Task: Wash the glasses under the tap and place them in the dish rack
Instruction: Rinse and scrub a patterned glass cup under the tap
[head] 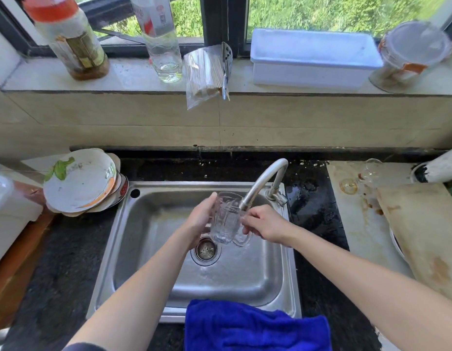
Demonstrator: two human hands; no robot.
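On the head camera, I'm seeing the left hand (200,221) wrapping round the body of the glass mug (226,219), thumb up near the rim. The right hand (266,224) is pinching the handle side with curled fingers. The mug is hanging tilted over the middle of the sink (133,236), just above the drain, its mouth right at the tap (260,183) spout. A blue cloth (255,328) is lying over the sink's near edge, and stacked plates (80,181) are sitting by its far left corner.
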